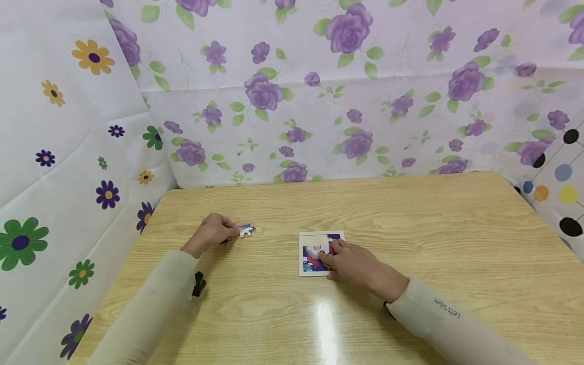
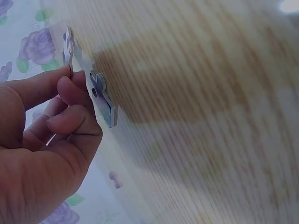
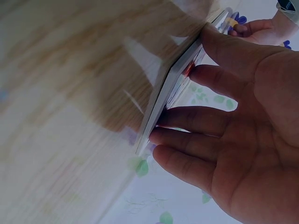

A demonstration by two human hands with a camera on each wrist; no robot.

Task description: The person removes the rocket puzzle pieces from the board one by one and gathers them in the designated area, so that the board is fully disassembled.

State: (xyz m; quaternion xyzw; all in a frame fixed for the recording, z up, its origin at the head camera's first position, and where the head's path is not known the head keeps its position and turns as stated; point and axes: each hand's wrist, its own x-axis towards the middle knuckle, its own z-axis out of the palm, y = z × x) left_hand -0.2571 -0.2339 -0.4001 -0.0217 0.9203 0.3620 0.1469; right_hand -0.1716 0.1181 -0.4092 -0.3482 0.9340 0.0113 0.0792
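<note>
Square white-framed jigsaw puzzle [image 1: 301,259], partly filled with purple and red picture pieces, lay on the light wood-grain counter [image 1: 410,218]. The right hand [image 1: 358,264], fingers extended, rested on its right side. To the left, the left hand [image 1: 213,231] pinched a flat purple-and-white jigsaw piece [image 1: 246,230]; a second jigsaw piece [image 2: 103,99] was just beside its fingers.
</note>
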